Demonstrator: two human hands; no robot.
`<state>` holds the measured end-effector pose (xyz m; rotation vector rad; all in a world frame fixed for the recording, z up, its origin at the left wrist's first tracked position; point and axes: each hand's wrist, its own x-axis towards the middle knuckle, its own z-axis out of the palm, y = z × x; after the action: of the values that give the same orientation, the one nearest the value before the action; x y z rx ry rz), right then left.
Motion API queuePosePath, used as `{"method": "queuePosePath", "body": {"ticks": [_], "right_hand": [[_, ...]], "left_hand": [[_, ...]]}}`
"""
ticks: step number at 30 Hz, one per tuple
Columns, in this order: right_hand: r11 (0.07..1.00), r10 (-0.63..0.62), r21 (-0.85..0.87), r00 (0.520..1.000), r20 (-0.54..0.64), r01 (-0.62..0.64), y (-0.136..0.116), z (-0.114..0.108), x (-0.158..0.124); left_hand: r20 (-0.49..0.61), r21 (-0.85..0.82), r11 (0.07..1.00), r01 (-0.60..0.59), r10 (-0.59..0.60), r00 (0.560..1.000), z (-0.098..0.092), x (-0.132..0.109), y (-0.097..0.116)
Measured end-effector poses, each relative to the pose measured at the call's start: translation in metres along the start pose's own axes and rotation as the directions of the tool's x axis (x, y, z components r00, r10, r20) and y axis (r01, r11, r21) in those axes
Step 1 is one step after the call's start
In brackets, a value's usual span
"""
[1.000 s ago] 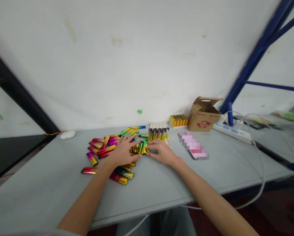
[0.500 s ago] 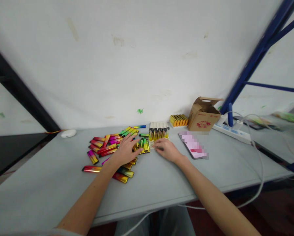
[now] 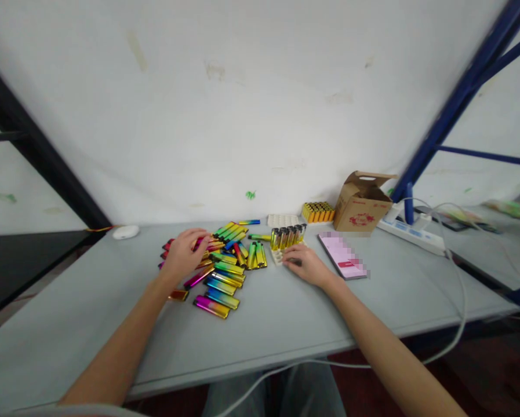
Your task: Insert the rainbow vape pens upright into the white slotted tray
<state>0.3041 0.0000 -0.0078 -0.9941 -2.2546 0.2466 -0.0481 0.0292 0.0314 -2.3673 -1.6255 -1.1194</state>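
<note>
Shiny gradient-coloured lighters (image 3: 225, 278) lie in a loose pile, in red, purple, blue, green and gold. My left hand (image 3: 184, 253) is over the pile's left side, fingers bent and thumb apart from them; no lighter shows in its grasp. A white slotted tray (image 3: 277, 256) sits to the right, with a row of upright lighters (image 3: 288, 236) standing in it. My right hand (image 3: 305, 263) grips the tray's front part, its fingertips partly hidden. Between the pile and the tray, several green-gold lighters (image 3: 256, 255) lie side by side.
Behind stand another white tray (image 3: 282, 220) and a block of yellow-orange upright pieces (image 3: 318, 212). An open cardboard box (image 3: 361, 208), a phone (image 3: 341, 255) and a power strip (image 3: 411, 233) are on the right. A white cable (image 3: 463, 295) hangs over the table's front. A white oval object (image 3: 126, 232) lies left.
My left hand has moved left, away from the green-gold lighters, to the pile's left side, and lighters beneath have shifted. My right hand stays at the tray, which now sits slightly turned.
</note>
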Motion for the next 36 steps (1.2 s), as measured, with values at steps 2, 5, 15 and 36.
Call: {"method": "queuePosePath", "body": {"ticks": [2, 5, 15, 36], "right_hand": [[1.000, 0.009, 0.003, 1.000, 0.014, -0.009, 0.000, -0.002, 0.001], [1.000, 0.022, 0.009, 0.999, 0.028, -0.022, -0.001, -0.003, 0.002], [1.000, 0.021, 0.022, 0.999, 0.044, -0.022, -0.001, -0.004, 0.004], [0.995, 0.055, 0.080, 0.998, 0.032, -0.057, 0.000, -0.005, 0.005]], "left_hand": [[0.010, 0.011, 1.000, 0.027, -0.028, 1.000, -0.007, 0.000, -0.007], [0.007, 0.043, 0.995, 0.093, -0.093, 0.996, -0.016, 0.000, -0.015], [0.059, 0.154, 0.979, 0.134, -0.144, 0.988, -0.011, -0.003, -0.031], [0.050, 0.008, 0.978, 0.207, -0.207, 0.977, -0.027, -0.004, -0.025]]}}
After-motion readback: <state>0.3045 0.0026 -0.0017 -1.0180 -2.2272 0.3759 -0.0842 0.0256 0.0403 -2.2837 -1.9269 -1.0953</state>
